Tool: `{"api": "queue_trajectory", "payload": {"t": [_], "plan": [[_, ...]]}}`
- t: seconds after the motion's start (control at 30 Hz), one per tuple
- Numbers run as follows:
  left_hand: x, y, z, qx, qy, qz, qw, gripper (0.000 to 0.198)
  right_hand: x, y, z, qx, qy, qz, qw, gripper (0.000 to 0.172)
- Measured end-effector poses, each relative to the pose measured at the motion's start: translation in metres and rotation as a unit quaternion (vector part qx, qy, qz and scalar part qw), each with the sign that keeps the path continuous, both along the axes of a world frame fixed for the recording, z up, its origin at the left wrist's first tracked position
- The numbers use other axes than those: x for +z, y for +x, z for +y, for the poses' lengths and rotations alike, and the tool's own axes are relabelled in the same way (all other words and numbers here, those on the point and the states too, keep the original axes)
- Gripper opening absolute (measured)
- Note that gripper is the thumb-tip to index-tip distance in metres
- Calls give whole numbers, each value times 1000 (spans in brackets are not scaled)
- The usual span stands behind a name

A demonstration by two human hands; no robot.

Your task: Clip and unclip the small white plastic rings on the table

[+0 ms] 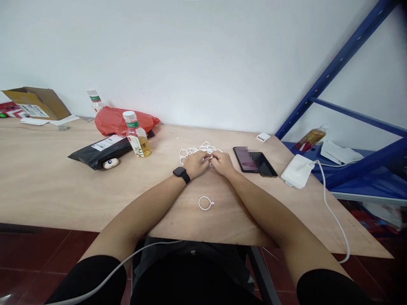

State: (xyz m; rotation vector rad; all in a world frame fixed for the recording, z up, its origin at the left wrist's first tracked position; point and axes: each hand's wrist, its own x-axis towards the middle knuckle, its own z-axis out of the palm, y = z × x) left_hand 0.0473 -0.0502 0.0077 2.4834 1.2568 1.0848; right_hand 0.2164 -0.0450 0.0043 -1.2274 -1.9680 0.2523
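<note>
Both hands meet over the middle of the table. My left hand (196,164), below a black watch, has its fingers pinched together against those of my right hand (223,163). Between the fingertips shows a small white plastic part, which looks like one of the white rings; most of it is hidden by the fingers. Just beyond my hands lies a pile of white plastic rings (206,146) with small clips or eyelets on them. Nearer to me, a single white ring (205,203) with a small tab rests flat on the wood between my forearms.
Left of my hands stand a drink bottle (136,134), a black parcel bag (95,154) and a red plastic bag (110,120). On the right lie two phones (246,160) (268,164) and a white power bank (298,171) with a cable. A blue shelf frame (337,63) borders the table's right side.
</note>
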Motion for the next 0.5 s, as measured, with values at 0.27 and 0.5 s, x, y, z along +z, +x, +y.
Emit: {"api": "queue_trajectory", "payload": {"t": [0.27,0.5], "plan": [[4,-1,-4,-20,-19,-4,1000,23,-2,3,4,8,-1,20,1000,28],[2,2,-5,-63,5,-54,997,24,0,2,1,-14,-6,40,999,26]]}}
